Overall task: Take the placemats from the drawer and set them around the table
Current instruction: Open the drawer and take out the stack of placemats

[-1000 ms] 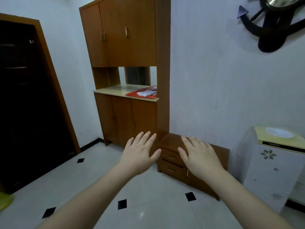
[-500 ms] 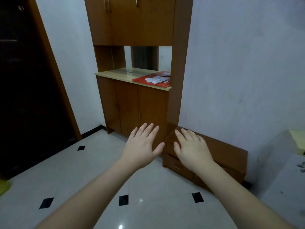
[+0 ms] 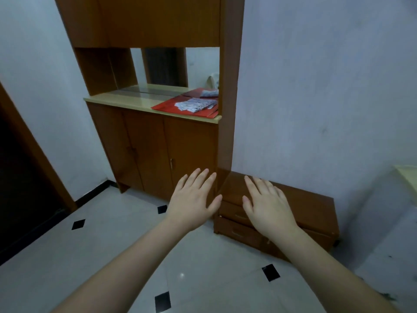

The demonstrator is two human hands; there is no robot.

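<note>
Both hands, the left hand [image 3: 194, 201] and right hand [image 3: 268, 205], were spread flat and empty before the low drawer unit [image 3: 311, 206], whose drawers were closed, so no placemats were visible and the whole task remained.

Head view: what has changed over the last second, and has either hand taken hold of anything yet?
The view has closed in on the low drawer unit and tilted down; the wall clock and white appliance left the frame. Left hand and right hand stay open, outstretched, holding nothing. The drawers remain shut, and the red folder lies unmoved on the counter.
</note>
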